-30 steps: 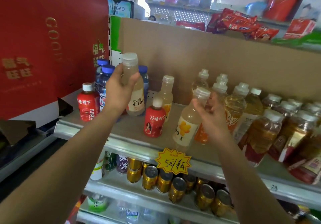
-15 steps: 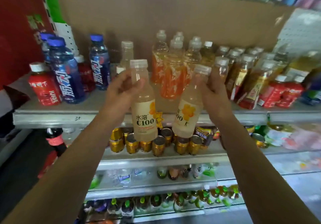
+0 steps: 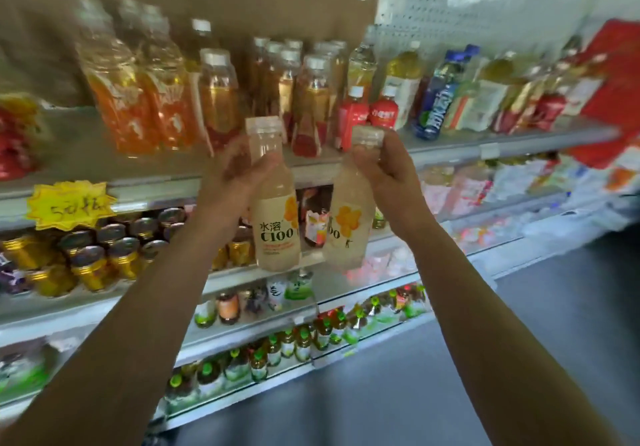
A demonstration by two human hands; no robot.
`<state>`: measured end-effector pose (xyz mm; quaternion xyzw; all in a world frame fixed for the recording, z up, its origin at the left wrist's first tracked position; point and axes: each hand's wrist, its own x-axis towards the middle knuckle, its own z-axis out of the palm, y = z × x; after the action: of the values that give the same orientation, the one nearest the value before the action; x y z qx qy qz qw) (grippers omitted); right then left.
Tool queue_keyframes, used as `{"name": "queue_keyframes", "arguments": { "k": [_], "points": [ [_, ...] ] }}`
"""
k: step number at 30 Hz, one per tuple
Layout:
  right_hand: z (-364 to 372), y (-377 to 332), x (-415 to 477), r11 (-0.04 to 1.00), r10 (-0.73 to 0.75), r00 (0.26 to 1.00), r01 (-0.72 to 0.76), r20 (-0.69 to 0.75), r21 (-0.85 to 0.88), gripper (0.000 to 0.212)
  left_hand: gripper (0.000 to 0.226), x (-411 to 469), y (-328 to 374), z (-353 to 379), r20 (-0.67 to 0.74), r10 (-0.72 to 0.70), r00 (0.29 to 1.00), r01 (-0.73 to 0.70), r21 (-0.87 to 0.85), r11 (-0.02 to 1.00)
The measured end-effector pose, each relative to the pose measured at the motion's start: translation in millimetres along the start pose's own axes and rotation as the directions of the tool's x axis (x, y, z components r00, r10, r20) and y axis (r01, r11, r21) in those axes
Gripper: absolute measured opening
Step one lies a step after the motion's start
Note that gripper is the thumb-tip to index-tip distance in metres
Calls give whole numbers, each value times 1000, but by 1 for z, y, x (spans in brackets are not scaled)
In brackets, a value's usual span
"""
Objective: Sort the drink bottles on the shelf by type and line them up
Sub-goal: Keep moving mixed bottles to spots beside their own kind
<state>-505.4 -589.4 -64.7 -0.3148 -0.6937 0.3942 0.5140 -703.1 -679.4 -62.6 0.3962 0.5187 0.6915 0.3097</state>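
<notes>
My left hand (image 3: 239,182) grips the neck of a pale C100 bottle (image 3: 277,231) with a cream label, held upright in front of the shelf edge. My right hand (image 3: 384,175) holds a second pale C100 bottle (image 3: 348,231) by its neck, tilted slightly left, close beside the first. Both bottles hang in the air below the top shelf (image 3: 450,149). On that shelf stand orange-label bottles (image 3: 138,99), amber tea bottles (image 3: 218,96), two small red bottles (image 3: 367,113) and a blue bottle (image 3: 438,99).
A yellow price tag (image 3: 69,205) hangs on the shelf edge at left. Gold-topped cans (image 3: 100,255) fill the second shelf. Small green-capped bottles (image 3: 287,341) line the lower shelves. A red box (image 3: 620,99) sits at far right. Grey floor lies at bottom right.
The view has swung right along the shelf. Both hands still hold the two C100 bottles, now carried rightward in front of the amber tea and red bottles.
</notes>
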Motion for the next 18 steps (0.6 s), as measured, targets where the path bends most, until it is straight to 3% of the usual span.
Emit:
{"name": "queue_keyframes", "arguments": {
  "k": [6, 11, 18],
  "points": [
    [-126, 30, 3, 995, -3, 998, -4, -64, -104, 43, 22, -8, -27, 133, 120, 14, 993, -13, -5, 1000],
    [-214, 57, 21, 988, 22, 982, -50, -189, -149, 59, 24, 5, -42, 229, 256, 53, 965, -71, 62, 995],
    [-309, 97, 73, 977, -3, 961, -55, -275, -206, 51, 28, 54, -62, 339, 345, 114, 932, -151, 81, 985]
  ]
}}
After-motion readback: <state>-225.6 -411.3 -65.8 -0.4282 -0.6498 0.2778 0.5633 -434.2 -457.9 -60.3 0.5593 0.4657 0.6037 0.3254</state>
